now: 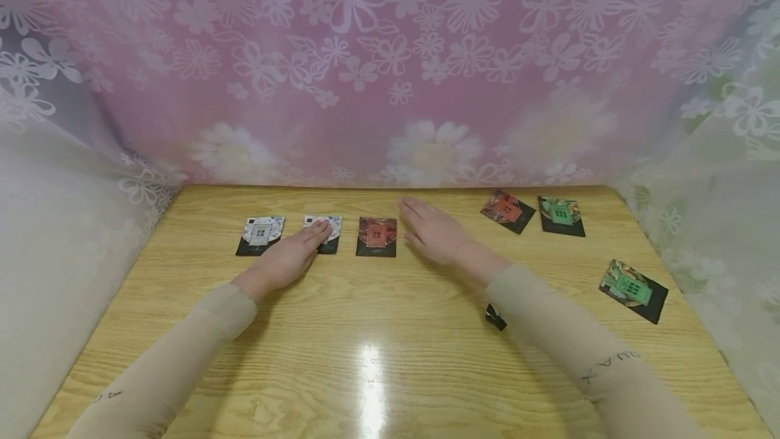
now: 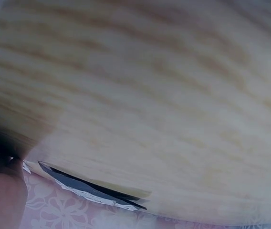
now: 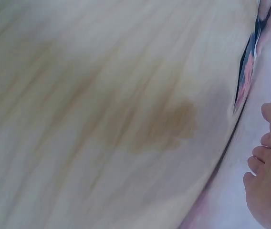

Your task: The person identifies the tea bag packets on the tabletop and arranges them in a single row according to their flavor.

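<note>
My left hand rests its fingers on a white-and-black packet, covering much of it. To its left lies a matching white packet, also visible edge-on as a thin packet in the left wrist view. A red-and-black packet lies flat between my two hands. Just right of that, my right hand has its fingers extended, holding nothing and apart from the red packet. In the right wrist view my right hand shows at the edge, near a reddish packet.
On the right side lie a tilted red packet, a green packet and another green packet. A dark packet is mostly hidden under my right forearm. Floral curtains border the wooden table at back and sides.
</note>
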Available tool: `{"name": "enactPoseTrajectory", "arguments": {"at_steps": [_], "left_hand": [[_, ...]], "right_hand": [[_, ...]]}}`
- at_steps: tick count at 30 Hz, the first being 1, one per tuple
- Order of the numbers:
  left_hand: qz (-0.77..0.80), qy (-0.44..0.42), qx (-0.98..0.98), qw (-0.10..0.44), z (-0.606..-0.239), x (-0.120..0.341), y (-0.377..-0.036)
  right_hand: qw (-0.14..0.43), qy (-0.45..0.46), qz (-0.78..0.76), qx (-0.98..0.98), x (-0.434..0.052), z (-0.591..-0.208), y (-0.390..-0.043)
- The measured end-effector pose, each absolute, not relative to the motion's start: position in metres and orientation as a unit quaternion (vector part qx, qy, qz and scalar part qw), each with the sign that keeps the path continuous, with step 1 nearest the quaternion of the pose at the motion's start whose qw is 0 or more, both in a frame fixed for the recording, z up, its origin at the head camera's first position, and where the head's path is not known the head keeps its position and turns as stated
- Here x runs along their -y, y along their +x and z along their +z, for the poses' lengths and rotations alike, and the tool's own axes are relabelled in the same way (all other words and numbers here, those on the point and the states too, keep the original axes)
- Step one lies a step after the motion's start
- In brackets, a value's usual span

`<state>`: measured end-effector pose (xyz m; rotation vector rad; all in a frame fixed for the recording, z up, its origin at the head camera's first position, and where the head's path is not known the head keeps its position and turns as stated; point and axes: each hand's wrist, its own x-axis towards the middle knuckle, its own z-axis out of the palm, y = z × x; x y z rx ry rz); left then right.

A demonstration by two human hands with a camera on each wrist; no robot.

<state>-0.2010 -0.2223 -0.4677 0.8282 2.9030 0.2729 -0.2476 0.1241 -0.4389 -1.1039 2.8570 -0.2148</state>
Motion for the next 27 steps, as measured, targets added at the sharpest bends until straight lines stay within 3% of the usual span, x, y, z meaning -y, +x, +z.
{"name": "enactPoseTrajectory", "arguments": {"at_steps": [27], "left_hand": [[0.093,0.275,-0.956,0.043,-0.469,0.222,-0.201]], "right_hand": [[0.045,-0.246,-0.056,-0.966,-0.282,-0.439,-0.271]]}}
